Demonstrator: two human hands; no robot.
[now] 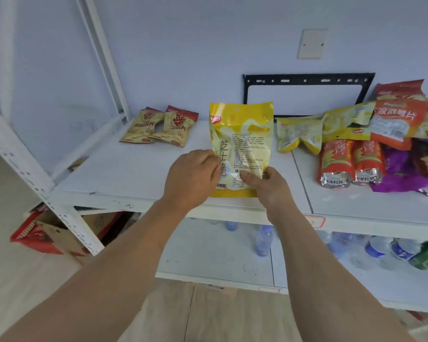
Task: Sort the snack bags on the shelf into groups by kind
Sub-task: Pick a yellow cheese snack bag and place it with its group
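Item in hand: one yellow snack bag, upright, back panel toward me, hang hole at top; my left hand pinches its left edge with curled fingers, my right hand is closed on its lower right corner, thumb over the printed panel; the bag's bottom edge sits at the front of the white shelf. On the shelf, back left: two tan-and-red chip bags, side by side and touching. To the right of my grip: a yellow bag of like colour lying flat, then a loose pile holding another yellow bag, an orange bag, two red packs with silver ends and purple bags. Lower shelf: clear water bottles, some with blue labels. Floor at left: cardboard box and red basket. Wall behind: pale, with a black bracket frame and a blank cover plate. Writing: large Chinese characters down the held bag's left side, "ZHISHI" beside them; fine print unreadable
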